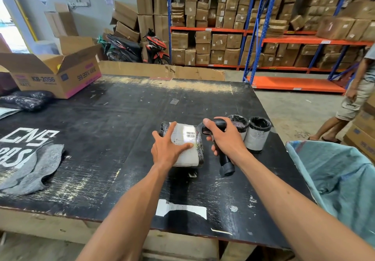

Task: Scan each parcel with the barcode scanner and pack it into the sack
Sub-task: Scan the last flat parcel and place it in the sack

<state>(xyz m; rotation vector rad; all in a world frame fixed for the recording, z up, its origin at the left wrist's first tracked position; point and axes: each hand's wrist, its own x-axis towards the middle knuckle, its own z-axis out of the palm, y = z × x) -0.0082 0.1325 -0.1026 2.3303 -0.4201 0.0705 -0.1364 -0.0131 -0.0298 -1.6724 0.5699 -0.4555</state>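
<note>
Parcel wrapped in black plastic with a white shipping label (185, 145), lying on the scuffed black counter (121, 122); a barcode on the label is lit. Left hand (168, 149) rests flat on it, fingers straight, grip released. Right hand (225, 137) grasps the black handheld barcode scanner (220, 149), head just beside the barcode. Two black-lined cylindrical parcels (257, 135) stand upright behind the scanner. Light blue woven sack (336, 175) hangs open at the counter's right edge; contents not visible. Open cardboard box (58, 76), far left, reads "KB-2056" and "99.99% RATE".
</note>
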